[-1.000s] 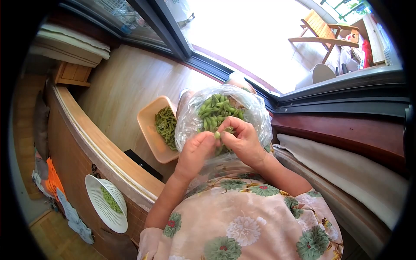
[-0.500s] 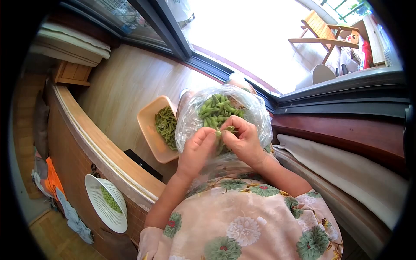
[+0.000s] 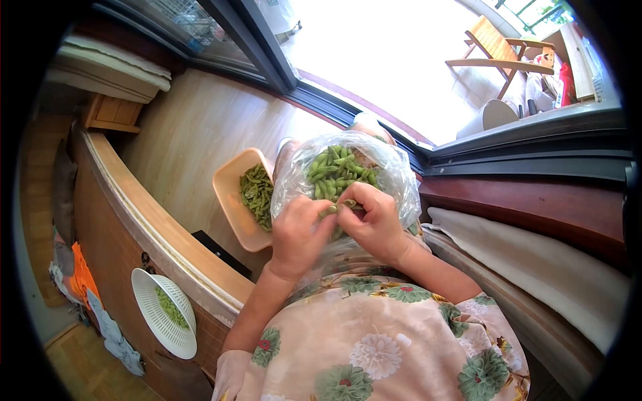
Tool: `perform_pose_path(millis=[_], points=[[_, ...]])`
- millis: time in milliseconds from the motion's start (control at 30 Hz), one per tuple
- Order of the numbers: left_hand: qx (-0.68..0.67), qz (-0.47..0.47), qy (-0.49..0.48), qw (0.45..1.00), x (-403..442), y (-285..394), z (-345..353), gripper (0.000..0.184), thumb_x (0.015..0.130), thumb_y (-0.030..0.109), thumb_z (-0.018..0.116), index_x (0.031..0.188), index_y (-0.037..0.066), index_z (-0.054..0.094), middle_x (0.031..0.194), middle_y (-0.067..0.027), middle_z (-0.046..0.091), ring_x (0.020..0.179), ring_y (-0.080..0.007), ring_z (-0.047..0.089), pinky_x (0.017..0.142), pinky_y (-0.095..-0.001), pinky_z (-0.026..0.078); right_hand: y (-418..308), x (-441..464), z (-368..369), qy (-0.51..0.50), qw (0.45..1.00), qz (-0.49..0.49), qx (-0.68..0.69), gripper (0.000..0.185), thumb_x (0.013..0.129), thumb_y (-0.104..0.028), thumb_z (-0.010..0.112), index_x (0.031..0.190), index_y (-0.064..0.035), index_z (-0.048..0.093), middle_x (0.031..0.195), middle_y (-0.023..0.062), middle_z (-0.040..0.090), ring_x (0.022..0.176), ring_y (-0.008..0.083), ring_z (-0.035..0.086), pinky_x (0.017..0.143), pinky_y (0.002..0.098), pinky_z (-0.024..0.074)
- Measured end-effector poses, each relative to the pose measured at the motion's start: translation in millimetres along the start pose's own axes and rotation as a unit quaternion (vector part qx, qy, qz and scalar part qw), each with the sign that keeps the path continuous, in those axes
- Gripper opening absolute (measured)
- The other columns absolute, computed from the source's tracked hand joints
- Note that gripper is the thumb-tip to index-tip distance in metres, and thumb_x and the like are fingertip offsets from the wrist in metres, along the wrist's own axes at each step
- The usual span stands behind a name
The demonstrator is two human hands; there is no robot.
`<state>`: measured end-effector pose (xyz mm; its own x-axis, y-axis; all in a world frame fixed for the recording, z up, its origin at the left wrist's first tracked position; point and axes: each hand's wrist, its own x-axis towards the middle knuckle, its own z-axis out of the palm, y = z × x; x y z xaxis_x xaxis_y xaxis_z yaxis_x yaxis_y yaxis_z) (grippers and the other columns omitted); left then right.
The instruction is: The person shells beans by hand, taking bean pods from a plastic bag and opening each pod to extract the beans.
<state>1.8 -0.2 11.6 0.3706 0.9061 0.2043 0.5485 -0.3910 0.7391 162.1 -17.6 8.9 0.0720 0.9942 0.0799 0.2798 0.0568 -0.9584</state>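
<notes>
Fingertips nearly touching, both my hands work on a green edamame pod [image 3: 329, 210] above my lap. My left hand [image 3: 299, 234] pinches it from the left side. My right hand [image 3: 376, 226] is closed, its thumb and forefinger at the pod's right end. Beneath them a clear plastic bag [image 3: 396, 170] lies spread open on my lap, with a heap of edamame pods [image 3: 328, 172] inside. Whether the pod is split cannot be seen, as the fingers cover part of it.
On the floor to the left stands a peach plastic tub [image 3: 229, 214] of pods and husks [image 3: 255, 190]. A white colander [image 3: 144, 294] with shelled green beans [image 3: 172, 307] rests on the brown seat [image 3: 200, 321]. A sliding door frame [image 3: 321, 100] and wooden chair [image 3: 495, 43] are ahead.
My left hand has rolled slightly inward and up, its fingers now over the pod. A pale bean visible between the fingertips before is no longer seen.
</notes>
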Motion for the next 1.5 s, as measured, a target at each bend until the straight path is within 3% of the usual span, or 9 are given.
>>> perform_pose_path(millis=[200,433,533,733,1000,1100,1400,1500], points=[[-0.096,-0.073,-0.051,0.991,2.5,7.5,-5.3,0.016,0.079,0.004,0.066,0.094,0.001,0.063,0.079,-0.0102,0.057,0.07,-0.0241,0.057,0.062,-0.0331,0.046,0.8,0.5,-2.8,-0.036,0.996,0.059,0.059,0.004,0.076,-0.002,0.059,0.079,0.0002,0.058,0.069,0.0135,0.056,0.06,0.022,0.055,0.055,0.0309,0.0437],[-0.192,-0.125,-0.06,0.972,2.8,2.3,-1.7,0.014,0.086,0.006,0.055,0.094,-0.002,0.062,0.081,-0.0108,0.059,0.071,-0.0188,0.056,0.065,-0.029,0.045,-0.1,1.5,-1.4,-0.037,0.997,0.046,0.051,0.005,0.076,-0.003,0.06,0.079,0.0006,0.058,0.07,0.0144,0.057,0.062,0.0248,0.057,0.058,0.0322,0.0448],[-0.259,-0.207,-0.071,0.941,-1.1,-4.9,2.4,0.016,0.087,0.008,0.053,0.094,-0.003,0.062,0.084,-0.0105,0.061,0.072,-0.0166,0.056,0.069,-0.0276,0.045,-1.0,1.6,-0.9,-0.037,0.998,0.039,0.036,0.005,0.076,-0.004,0.06,0.078,0.0006,0.058,0.07,0.0149,0.057,0.063,0.0262,0.057,0.058,0.0328,0.045],[-0.373,-0.309,-0.112,0.868,-1.0,-7.9,1.6,0.022,0.088,0.011,0.046,0.097,-0.001,0.062,0.082,-0.0015,0.059,0.075,-0.0073,0.051,0.069,-0.0225,0.042,0.4,1.7,0.0,-0.038,0.998,0.03,0.032,0.005,0.076,-0.004,0.06,0.077,0.0002,0.057,0.069,0.0149,0.056,0.062,0.0266,0.057,0.058,0.0332,0.045],[-0.401,-0.32,-0.118,0.85,-1.7,-7.4,1.2,0.028,0.087,0.013,0.044,0.105,0.0,0.061,0.084,0.0003,0.059,0.076,-0.0059,0.051,0.07,-0.0215,0.042,3.4,1.0,3.4,-0.032,0.996,0.064,0.056,0.005,0.076,-0.004,0.058,0.077,0.0009,0.057,0.069,0.0142,0.057,0.061,0.0218,0.057,0.057,0.0312,0.0447],[-0.415,-0.333,-0.118,0.839,-2.1,-8.6,1.3,0.03,0.086,0.013,0.044,0.107,0.0,0.061,0.086,0.0006,0.059,0.077,-0.0059,0.051,0.07,-0.0214,0.042,7.6,0.0,2.7,-0.034,0.993,0.073,0.082,0.003,0.081,-0.003,0.058,0.081,0.0001,0.058,0.07,0.0038,0.055,0.064,0.0069,0.048,0.055,0.023,0.04],[-0.476,-0.354,-0.101,0.799,-4.5,-12.1,4.8,0.034,0.085,0.011,0.045,0.112,0.0,0.062,0.088,0.002,0.06,0.075,-0.0039,0.052,0.068,-0.0189,0.042,7.5,0.0,1.8,-0.027,0.997,0.056,0.039,0.003,0.08,-0.002,0.059,0.08,0.0001,0.058,0.069,0.0056,0.054,0.062,0.0097,0.049,0.054,0.0252,0.0405],[-0.489,-0.362,-0.104,0.787,-3.5,-12.6,5.4,0.034,0.086,0.012,0.045,0.113,0.0,0.062,0.086,0.0031,0.06,0.074,-0.0029,0.051,0.067,-0.0175,0.041,10.8,-0.7,4.6,-0.016,1.0,-0.015,-0.012,0.003,0.079,-0.002,0.061,0.08,0.0,0.058,0.068,0.008,0.053,0.06,0.0131,0.05,0.053,0.0269,0.0409]])
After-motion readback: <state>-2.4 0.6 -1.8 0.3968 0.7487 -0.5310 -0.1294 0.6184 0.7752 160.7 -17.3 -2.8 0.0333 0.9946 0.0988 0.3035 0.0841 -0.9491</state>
